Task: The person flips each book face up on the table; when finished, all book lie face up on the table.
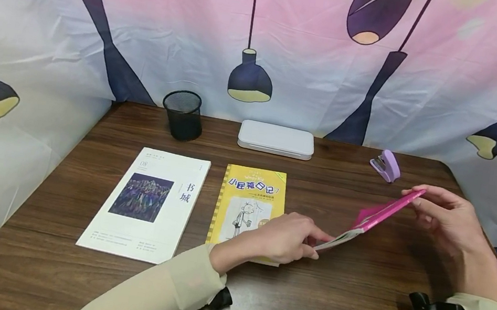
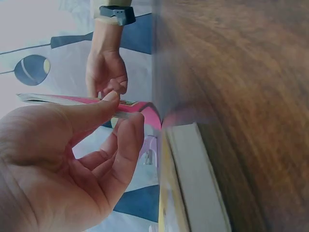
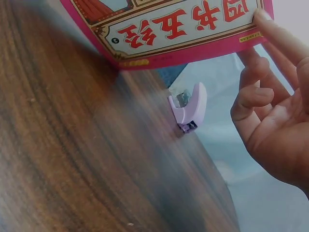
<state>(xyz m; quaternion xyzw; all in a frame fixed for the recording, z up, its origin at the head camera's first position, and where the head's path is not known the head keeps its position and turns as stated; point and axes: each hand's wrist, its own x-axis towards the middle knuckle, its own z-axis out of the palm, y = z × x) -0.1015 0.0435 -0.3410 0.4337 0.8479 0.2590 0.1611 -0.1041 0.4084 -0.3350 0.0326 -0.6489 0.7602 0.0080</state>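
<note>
A thin pink-covered book (image 1: 385, 213) is held in the air, tilted, its right end higher than its left. My left hand (image 1: 286, 238) pinches its lower left edge between thumb and fingers, above the right side of a yellow book (image 1: 276, 206). At the raised end, my right hand (image 1: 451, 221) pinches a corner. In the right wrist view the pink book's cover (image 3: 178, 29) shows large red characters on a white panel. The left wrist view shows the book edge-on between thumb and fingers of my left hand (image 2: 91, 164).
A white book (image 1: 141, 203) lies on the wooden table (image 1: 332, 304), left of the yellow one. Along the back stand a black mesh pen holder (image 1: 182, 116), a flat white case (image 1: 276, 139) and a purple stapler (image 1: 387, 165). A patterned cloth (image 1: 200, 26) hangs behind.
</note>
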